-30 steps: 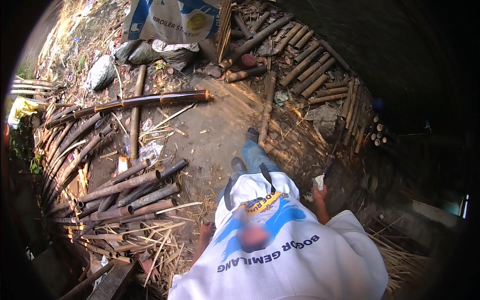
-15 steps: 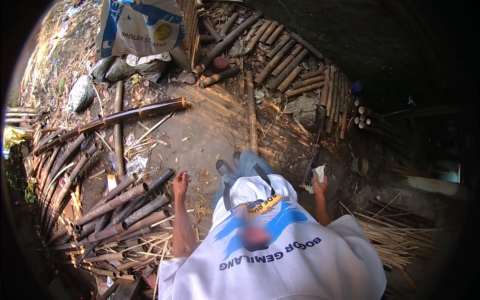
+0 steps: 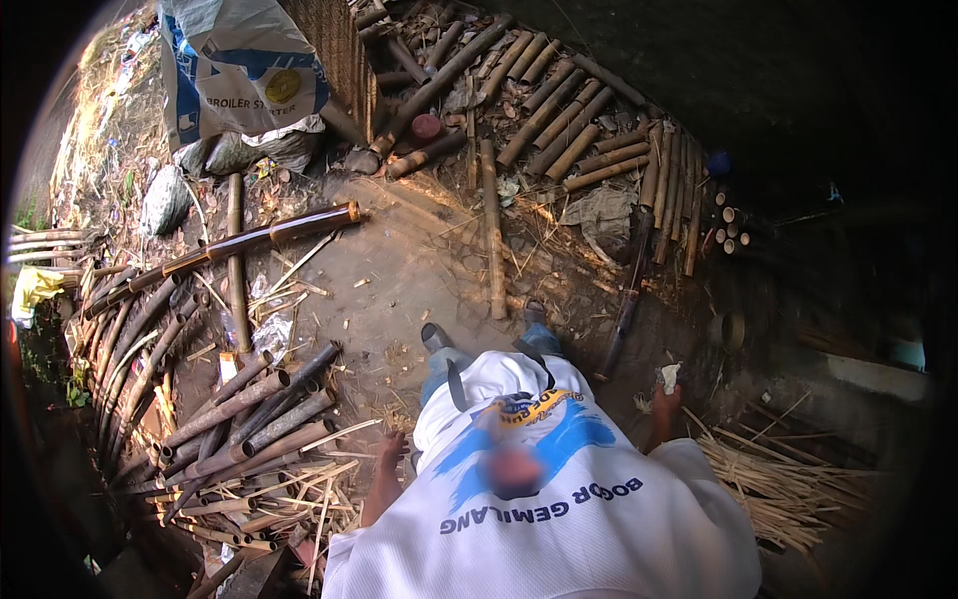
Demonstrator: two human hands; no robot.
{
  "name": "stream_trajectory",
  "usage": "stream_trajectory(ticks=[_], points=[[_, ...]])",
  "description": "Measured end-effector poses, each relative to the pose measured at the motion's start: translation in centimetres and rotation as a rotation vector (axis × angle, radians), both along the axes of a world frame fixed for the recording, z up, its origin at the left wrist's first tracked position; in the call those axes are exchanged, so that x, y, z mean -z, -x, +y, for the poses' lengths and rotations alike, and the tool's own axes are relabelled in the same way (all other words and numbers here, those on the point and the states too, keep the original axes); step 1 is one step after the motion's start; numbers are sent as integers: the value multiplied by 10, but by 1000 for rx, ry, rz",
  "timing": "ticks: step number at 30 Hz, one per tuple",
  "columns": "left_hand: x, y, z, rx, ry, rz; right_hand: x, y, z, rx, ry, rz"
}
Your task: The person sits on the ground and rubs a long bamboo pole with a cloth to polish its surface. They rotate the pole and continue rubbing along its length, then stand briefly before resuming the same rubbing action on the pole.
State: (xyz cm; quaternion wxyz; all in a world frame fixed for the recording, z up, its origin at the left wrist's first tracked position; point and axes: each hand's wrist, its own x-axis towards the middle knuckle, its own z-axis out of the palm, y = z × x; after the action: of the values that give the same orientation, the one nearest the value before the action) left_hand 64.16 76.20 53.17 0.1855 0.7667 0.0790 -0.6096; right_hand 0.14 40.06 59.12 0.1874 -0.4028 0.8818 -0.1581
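Note:
Beside the white shirt, my left hand (image 3: 391, 451) hangs low with its fingers apart and nothing in them. It is nearest to the loose bamboo strips at the left. On the other side, my right hand (image 3: 666, 402) is closed on a crumpled whitish rag (image 3: 669, 376), part of which sticks out past the fingers. A dark, glossy bamboo pole (image 3: 628, 309) lies on the ground ahead of the right hand.
Cut bamboo tubes (image 3: 232, 411) are piled at the left, thin strips (image 3: 783, 479) at the right. A long brown bamboo pole (image 3: 235, 243) rests across another at the far left. More short tubes (image 3: 569, 118) lie in rows ahead, near a printed sack (image 3: 239, 75).
Both hands have dropped lower and nearer my body, the right one also outward with the rag. My feet now stand farther apart, and the view has shifted slightly.

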Motion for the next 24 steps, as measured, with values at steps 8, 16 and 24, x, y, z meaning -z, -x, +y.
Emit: stream_trajectory(ticks=[8,16,24], points=[[-26,48,-190,-112,311,-249,64,58,-97,-39,68,-162],[-90,104,-333,169,684,-489,90,114,-203,-105,28,-241],[-70,148,-215,205,33,-288,79,84,-258,-139,82,-283]])
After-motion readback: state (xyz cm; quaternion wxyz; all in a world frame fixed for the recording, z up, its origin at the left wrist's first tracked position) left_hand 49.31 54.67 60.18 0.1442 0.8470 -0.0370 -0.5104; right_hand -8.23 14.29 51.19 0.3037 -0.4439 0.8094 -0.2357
